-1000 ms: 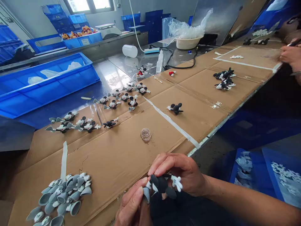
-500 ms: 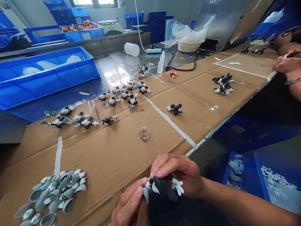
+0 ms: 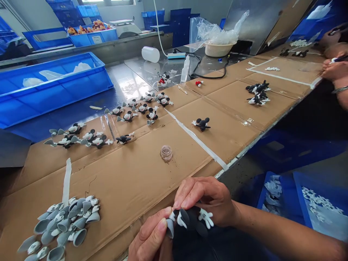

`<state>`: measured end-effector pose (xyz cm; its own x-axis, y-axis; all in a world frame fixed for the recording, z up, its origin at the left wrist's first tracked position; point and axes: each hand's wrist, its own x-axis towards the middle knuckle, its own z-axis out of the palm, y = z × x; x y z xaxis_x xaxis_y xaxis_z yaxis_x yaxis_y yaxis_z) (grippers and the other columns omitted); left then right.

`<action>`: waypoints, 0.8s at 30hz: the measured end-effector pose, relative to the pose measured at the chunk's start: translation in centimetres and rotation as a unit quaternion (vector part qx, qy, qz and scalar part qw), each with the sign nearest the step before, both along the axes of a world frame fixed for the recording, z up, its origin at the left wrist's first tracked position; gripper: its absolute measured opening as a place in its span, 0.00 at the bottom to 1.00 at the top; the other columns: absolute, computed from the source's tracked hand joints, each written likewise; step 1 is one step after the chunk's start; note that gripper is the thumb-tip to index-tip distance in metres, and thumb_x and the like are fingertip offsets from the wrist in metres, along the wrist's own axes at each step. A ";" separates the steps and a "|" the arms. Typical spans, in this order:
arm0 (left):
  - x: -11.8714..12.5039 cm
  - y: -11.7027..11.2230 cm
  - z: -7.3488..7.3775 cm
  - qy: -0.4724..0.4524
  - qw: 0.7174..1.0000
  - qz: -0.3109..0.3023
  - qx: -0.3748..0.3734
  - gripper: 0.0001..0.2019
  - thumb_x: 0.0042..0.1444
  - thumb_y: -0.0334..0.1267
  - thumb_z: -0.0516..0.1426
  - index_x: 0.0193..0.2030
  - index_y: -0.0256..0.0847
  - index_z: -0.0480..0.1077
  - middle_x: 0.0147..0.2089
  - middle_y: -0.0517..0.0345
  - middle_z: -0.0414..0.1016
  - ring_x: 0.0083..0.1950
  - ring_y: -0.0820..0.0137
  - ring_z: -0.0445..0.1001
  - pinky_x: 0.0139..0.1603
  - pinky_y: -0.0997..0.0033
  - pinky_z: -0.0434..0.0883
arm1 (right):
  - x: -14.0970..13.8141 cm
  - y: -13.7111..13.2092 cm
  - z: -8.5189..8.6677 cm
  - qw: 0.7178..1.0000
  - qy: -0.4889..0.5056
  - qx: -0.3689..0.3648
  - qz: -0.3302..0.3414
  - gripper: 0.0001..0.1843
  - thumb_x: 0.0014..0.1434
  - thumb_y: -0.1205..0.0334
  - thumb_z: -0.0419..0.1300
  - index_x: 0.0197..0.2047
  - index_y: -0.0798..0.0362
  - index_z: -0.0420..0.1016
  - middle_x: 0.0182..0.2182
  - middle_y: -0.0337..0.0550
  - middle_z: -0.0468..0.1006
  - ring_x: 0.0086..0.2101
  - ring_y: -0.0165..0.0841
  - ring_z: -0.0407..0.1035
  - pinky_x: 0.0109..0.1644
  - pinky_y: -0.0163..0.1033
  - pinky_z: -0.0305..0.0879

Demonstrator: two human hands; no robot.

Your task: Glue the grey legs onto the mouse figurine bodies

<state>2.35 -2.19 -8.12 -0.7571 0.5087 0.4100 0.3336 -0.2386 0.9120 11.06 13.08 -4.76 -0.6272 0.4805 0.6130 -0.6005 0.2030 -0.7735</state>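
Low in front of the table edge, my right hand (image 3: 208, 197) pinches a black-and-white mouse figure (image 3: 192, 220) whose white gloved hand sticks out to the right. My left hand (image 3: 150, 233) closes its thumb and fingers on a grey cone piece with a white hand (image 3: 170, 229), held against the end of the figure's arm. Fingers hide the exact joint. To the left lies a pile of similar grey cone pieces (image 3: 63, 225). A small clear glass pot (image 3: 166, 153) stands beyond my hands, and one mouse figure (image 3: 202, 124) lies past the white tape.
Several mouse figures with cones (image 3: 130, 116) lie along the cardboard (image 3: 122, 185). More black figures (image 3: 257, 92) sit at the right. Behind are a blue crate (image 3: 54, 88), a squeeze bottle (image 3: 185, 69) and a basket (image 3: 217, 49). Another person's hands (image 3: 335, 69) work at the far right.
The mouse figure has turned slightly between my fingers, and its white gloved hand sits a little lower. Both hands keep their grip. The view has shifted slightly.
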 end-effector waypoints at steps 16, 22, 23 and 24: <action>-0.6 2.6 4.0 -0.027 0.992 0.117 0.044 0.13 0.46 0.40 0.74 0.39 0.45 0.82 0.28 0.65 0.84 0.22 0.72 0.81 0.27 0.84 0.79 | 0.1 -0.6 3.9 0.901 -0.217 -0.354 0.122 0.21 0.45 0.69 0.78 0.44 0.56 0.83 0.33 0.37 0.84 0.34 0.28 0.79 0.43 0.32 0.77; -0.6 2.1 4.7 -0.190 0.975 0.087 0.071 0.16 0.40 0.39 0.77 0.37 0.44 0.83 0.30 0.62 0.85 0.23 0.69 0.82 0.32 0.78 0.82 | 0.1 -1.1 5.9 0.892 -0.232 -0.359 0.149 0.08 0.52 0.65 0.74 0.34 0.59 0.83 0.30 0.39 0.84 0.33 0.26 0.78 0.44 0.30 0.76; -0.5 2.0 4.8 -0.209 0.972 0.082 0.069 0.16 0.39 0.39 0.77 0.36 0.43 0.83 0.31 0.60 0.85 0.23 0.68 0.82 0.32 0.76 0.82 | 0.1 -1.2 6.1 0.890 -0.233 -0.361 0.151 0.09 0.51 0.63 0.75 0.34 0.59 0.83 0.30 0.39 0.84 0.32 0.26 0.78 0.43 0.30 0.76; -0.4 1.9 4.8 -0.222 0.970 0.079 0.067 0.17 0.38 0.39 0.77 0.36 0.42 0.83 0.31 0.60 0.85 0.24 0.67 0.82 0.32 0.75 0.82 | 0.1 -1.3 6.3 0.889 -0.233 -0.366 0.149 0.11 0.50 0.61 0.76 0.33 0.59 0.83 0.29 0.39 0.84 0.31 0.26 0.78 0.42 0.31 0.76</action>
